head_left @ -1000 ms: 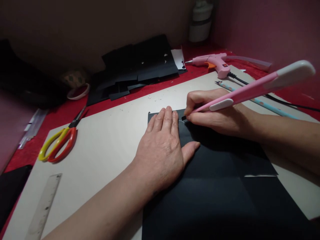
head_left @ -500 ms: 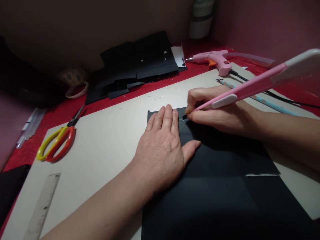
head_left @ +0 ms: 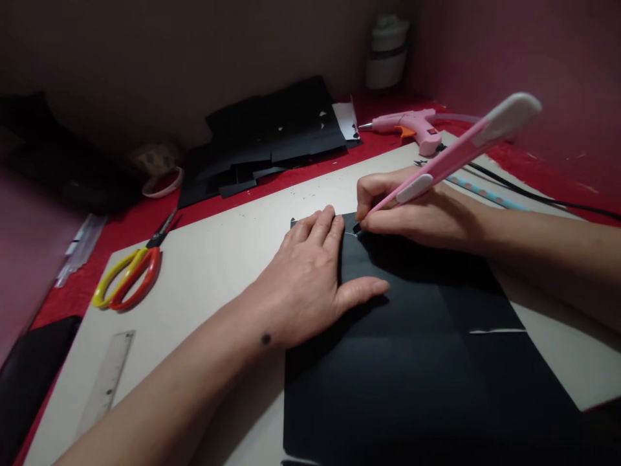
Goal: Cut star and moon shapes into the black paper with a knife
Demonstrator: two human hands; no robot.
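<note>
A sheet of black paper (head_left: 417, 362) lies on a pale board, with a thin white line near its far edge. My left hand (head_left: 313, 268) is flat on the paper's left side, fingers together and stretched forward, thumb out to the right. In my right hand (head_left: 412, 210) is a pink craft knife (head_left: 456, 158) with a white slider and white end, pinched low like a pen. Its dark tip meets the paper just right of the left fingertips, by the white line. The blade itself is too small to make out. A white-edged slit shows at the paper's right.
Yellow and orange scissors (head_left: 130, 272) and a clear ruler (head_left: 109, 382) lie on the board (head_left: 218, 252) at left. Behind it are black paper pieces (head_left: 272, 129), a roll of tape (head_left: 163, 183) and a pink glue gun (head_left: 412, 126). A blue pencil (head_left: 485, 192) lies beyond my right wrist.
The view has shifted a little. My left wrist has lowered and its thumb points more to the right. The knife stands steeper, its tip still near the same spot on the paper.
</note>
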